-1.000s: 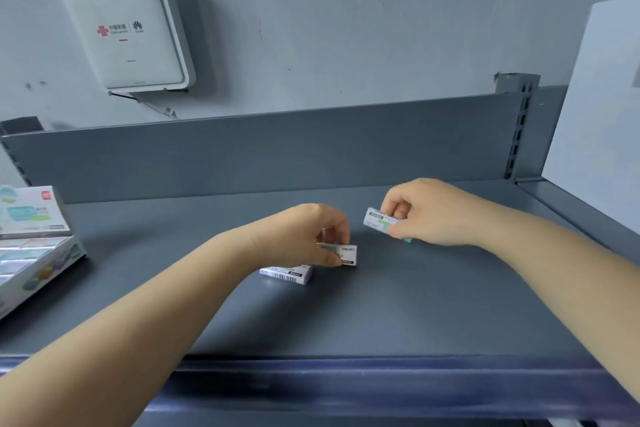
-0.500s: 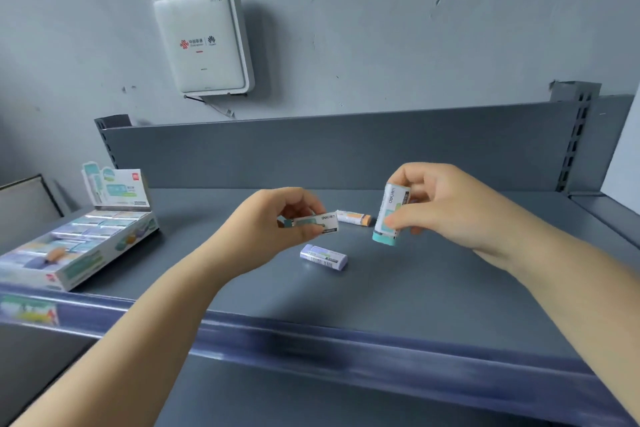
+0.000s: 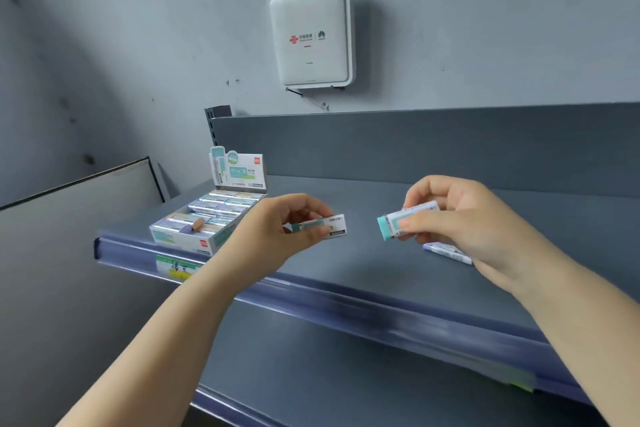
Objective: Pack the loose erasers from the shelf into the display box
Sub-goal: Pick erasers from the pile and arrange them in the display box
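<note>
Both hands are loaded: the left hand [image 3: 294,224] pinches a sleeved eraser [image 3: 323,226], the right hand [image 3: 450,215] a teal-tipped eraser [image 3: 398,224]. One purple eraser [image 3: 446,251] lies on the shelf [image 3: 363,263]; the display box [image 3: 207,222], leftward, looks mostly filled.

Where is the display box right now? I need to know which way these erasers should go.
In the head view the display box sits at the shelf's left end by the front edge, left of the left hand and its eraser.
</note>
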### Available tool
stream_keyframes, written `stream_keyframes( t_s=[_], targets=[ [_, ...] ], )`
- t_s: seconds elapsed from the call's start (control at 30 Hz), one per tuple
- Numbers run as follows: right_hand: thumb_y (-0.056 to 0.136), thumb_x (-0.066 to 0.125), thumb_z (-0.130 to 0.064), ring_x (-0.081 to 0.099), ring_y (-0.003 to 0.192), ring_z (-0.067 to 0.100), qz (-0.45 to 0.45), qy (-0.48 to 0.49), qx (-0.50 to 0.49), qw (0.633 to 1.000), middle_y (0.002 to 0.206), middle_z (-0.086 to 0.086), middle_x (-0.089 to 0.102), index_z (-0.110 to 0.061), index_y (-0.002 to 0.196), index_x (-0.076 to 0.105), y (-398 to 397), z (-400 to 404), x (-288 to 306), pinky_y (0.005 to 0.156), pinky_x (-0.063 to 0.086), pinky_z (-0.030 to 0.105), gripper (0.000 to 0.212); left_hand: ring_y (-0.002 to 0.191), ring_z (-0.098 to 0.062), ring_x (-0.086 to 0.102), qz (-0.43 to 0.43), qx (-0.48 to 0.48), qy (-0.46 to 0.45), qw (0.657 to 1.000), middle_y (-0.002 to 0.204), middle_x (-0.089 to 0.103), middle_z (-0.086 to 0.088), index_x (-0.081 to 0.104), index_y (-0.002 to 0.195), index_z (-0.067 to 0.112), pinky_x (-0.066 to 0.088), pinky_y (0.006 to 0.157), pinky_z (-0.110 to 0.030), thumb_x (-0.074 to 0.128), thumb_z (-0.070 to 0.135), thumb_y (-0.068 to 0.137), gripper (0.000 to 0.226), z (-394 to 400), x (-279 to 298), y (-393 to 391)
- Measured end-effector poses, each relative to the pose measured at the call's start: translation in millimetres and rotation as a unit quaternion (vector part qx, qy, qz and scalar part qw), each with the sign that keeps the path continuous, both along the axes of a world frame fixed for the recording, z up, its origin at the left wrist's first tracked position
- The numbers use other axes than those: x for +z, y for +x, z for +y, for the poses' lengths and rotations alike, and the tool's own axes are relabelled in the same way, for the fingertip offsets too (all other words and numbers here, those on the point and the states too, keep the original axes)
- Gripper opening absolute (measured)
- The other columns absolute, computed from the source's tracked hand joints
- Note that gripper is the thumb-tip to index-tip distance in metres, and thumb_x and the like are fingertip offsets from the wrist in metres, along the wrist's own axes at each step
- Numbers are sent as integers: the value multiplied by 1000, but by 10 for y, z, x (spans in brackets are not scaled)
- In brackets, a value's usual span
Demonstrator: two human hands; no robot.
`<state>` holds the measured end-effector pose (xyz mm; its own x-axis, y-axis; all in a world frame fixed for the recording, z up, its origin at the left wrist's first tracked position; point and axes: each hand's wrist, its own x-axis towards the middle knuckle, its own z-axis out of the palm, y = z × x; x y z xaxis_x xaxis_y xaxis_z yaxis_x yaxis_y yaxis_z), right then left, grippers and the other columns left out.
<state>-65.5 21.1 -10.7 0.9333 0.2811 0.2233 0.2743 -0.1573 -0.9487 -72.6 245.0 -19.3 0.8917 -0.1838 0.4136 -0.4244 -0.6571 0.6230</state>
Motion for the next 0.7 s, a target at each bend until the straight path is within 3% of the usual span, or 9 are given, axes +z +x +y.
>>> stream_keyframes(
  t_s=[0.07, 0.2, 0.37, 0.53, 0.7],
  targets=[
    [77, 64, 0, 63, 58, 8, 2, 12, 4, 1000, 74, 8, 69, -12, 74, 56, -11, 230, 0, 56, 46, 15, 15, 67, 2, 54, -5, 11, -5, 1000, 73, 61, 17, 59, 79, 40, 42, 62, -9, 68, 17, 80, 24, 236, 3, -48],
    [77, 64, 1, 66, 62, 10, -4, 23, 15, 1000, 74, 7, 69, -14, 76, 61, -26, 672, -17, 63, 49, 21, 15, 68, 2, 53, -11, 27, -20, 999, 77, 63, 11, 62, 78, 37, 41, 64, -7, 69, 14, 79, 25, 696, 27, -122],
    [78, 64, 0, 63, 58, 5, -23, 36, 10, 999, 71, 2, 68, -14, 79, 66, -42, 1189, -26, 58, 49, 15, 15, 68, -6, 54, -7, 55, -3, 998, 82, 66, 5, 63, 80, 38, 38, 59, -6, 69, 20, 79, 19, 1261, 97, -163],
    [78, 65, 0, 63, 62, 9, -41, 36, -7, 998, 69, -4, 69, -14, 77, 65, -6, 1618, -71, 59, 48, 17, 13, 65, 1, 54, -19, 62, 4, 998, 81, 67, 6, 62, 79, 39, 37, 57, -5, 68, 19, 80, 21, 1723, 135, -135],
    [77, 66, 0, 62, 62, 9, -42, 44, -16, 998, 69, -3, 69, -12, 76, 63, 88, 1931, -104, 61, 46, 21, 13, 65, -7, 54, -14, 54, 17, 998, 80, 66, 8, 61, 80, 40, 39, 56, -7, 67, 21, 81, 21, 2013, 115, 2]
  ],
)
